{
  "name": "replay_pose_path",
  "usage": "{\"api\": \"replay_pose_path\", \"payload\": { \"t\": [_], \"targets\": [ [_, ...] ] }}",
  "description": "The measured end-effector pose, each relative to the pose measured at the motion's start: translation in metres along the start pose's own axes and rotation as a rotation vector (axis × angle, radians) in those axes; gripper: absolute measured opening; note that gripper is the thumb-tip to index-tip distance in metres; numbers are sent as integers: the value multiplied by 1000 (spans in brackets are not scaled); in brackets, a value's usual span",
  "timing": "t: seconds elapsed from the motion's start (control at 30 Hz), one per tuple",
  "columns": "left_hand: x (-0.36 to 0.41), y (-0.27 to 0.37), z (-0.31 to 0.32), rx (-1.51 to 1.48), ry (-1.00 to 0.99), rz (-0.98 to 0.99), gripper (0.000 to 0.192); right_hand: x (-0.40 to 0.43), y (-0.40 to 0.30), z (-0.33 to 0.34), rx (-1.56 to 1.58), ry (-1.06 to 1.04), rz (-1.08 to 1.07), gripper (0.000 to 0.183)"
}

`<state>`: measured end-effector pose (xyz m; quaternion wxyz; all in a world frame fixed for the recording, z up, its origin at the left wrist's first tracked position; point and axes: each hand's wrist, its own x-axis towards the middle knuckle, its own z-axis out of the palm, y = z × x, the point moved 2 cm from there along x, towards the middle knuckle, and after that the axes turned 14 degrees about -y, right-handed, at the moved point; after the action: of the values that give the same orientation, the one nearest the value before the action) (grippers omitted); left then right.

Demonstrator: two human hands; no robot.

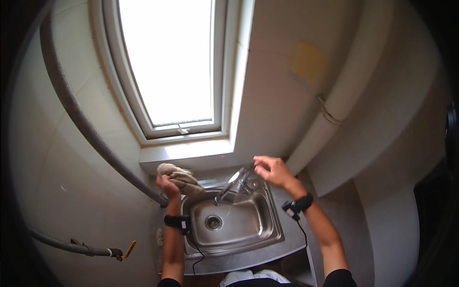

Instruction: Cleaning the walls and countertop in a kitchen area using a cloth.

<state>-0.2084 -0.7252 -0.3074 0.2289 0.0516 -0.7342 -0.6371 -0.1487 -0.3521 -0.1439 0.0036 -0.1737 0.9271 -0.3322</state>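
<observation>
My left hand (168, 187) holds a bunched beige cloth (181, 178) above the back left corner of the stainless steel sink (233, 222). To the right, my right hand (274, 171) is raised beside the chrome faucet (226, 190), its fingers slightly curled and apart, with nothing seen in them. The faucet's spout points over the basin, towards the round drain (213, 222). Both wrists wear black straps with small devices and cables.
A window (168, 64) with a sill (190, 150) is behind the sink. A grey pipe (96, 140) runs down the left wall, above a valve with a yellow lever (129, 249). A thick white pipe (322, 125) slants down at right.
</observation>
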Motion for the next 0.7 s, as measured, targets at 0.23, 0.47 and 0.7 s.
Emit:
{"api": "replay_pose_path", "payload": {
  "t": [0.23,0.47,0.7],
  "targets": [
    [-79,143,-29,-500,-209,220,41,-189,-49,114,502,-152,248,32],
    [-182,196,-37,-1024,-682,234,54,-293,-84,175,400,-244,186,50],
    [-301,272,-20,-1090,-1022,-15,56,-334,-98,177,237,71,52,81]
  ]
}}
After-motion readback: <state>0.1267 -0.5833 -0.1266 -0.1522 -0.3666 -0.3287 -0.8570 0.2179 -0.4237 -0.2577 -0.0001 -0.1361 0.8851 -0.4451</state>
